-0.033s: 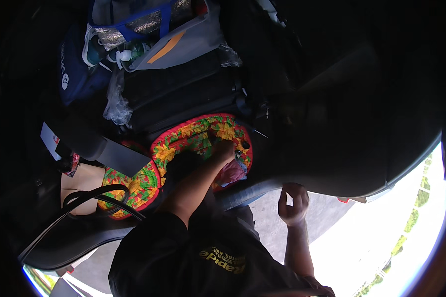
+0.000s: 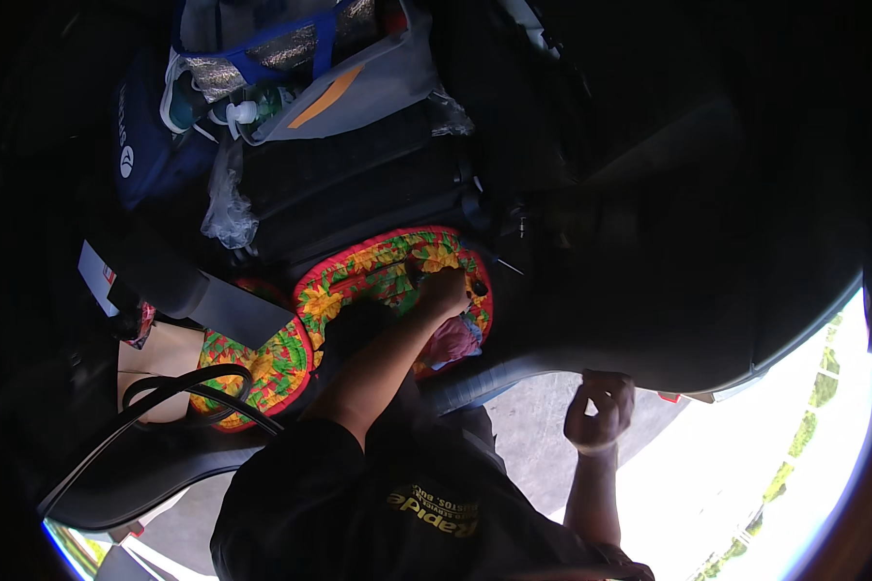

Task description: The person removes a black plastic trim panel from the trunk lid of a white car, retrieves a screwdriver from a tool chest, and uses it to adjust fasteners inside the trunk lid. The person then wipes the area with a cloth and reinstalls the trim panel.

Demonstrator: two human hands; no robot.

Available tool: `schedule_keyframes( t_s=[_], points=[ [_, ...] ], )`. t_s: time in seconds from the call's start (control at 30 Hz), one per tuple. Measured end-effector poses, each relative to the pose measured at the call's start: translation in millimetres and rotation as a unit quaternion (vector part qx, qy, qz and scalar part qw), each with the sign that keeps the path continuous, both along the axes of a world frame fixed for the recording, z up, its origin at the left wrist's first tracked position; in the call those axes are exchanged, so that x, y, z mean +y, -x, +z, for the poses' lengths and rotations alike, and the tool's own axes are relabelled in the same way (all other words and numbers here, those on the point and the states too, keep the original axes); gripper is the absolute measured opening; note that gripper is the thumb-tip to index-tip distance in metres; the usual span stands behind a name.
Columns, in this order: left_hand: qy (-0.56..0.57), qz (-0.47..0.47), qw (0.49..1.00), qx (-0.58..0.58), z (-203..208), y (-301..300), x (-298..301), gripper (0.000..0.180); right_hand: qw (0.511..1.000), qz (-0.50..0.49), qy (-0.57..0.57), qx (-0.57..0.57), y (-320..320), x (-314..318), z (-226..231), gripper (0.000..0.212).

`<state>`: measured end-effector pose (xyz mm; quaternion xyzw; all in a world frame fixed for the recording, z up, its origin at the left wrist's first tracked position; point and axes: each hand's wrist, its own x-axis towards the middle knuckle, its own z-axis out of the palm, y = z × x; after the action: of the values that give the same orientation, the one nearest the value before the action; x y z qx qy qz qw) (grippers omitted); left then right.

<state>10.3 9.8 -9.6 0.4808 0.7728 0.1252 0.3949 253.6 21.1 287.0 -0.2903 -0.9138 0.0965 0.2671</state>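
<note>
A quilted floral fabric piece (image 2: 322,302) with red edging lies in the cargo space of a vehicle. Over its right part is my left hand (image 2: 444,292), its fingers curled in; whatever they grip is hidden. Close beside that hand are a small dark round object (image 2: 480,289) and a crumpled purplish cloth (image 2: 455,341). Out past the vehicle's edge, my right hand (image 2: 599,414) hangs in the air. Its fingers are loosely bent, a gap shows between thumb and fingers, and nothing is visible in it.
Beyond the fabric lie black bags (image 2: 358,203) and a grey-and-blue insulated bag (image 2: 368,97). A navy bag (image 2: 155,155) is at far left. Black straps (image 2: 179,382) loop over a beige box (image 2: 160,363). The bumper edge (image 2: 484,380) borders the cargo space on my side.
My right hand has shifted to the right and slightly down. My left hand has turned a little at the wrist and stays over the floral fabric.
</note>
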Motion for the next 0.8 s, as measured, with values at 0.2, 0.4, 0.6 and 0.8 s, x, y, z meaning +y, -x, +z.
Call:
schedule_keyframes(
  t_s=[0.2,0.4,0.6,0.8],
  points=[
    [-0.539,0.291,0.759,-0.223,178,85,222,0.027,0.881,-0.223,-0.417,0.000,7,82,139,0.052],
    [-0.215,0.003,0.956,0.198,245,142,347,0.040,0.926,-0.207,-0.313,0.037,3,107,113,0.084],
    [-0.168,-0.104,0.961,0.193,234,152,345,0.041,0.938,-0.190,-0.290,0.022,-11,103,116,0.081],
    [-0.197,-0.141,0.945,0.220,237,158,346,0.042,0.937,-0.184,-0.296,0.013,-9,104,113,0.081]
  ],
)
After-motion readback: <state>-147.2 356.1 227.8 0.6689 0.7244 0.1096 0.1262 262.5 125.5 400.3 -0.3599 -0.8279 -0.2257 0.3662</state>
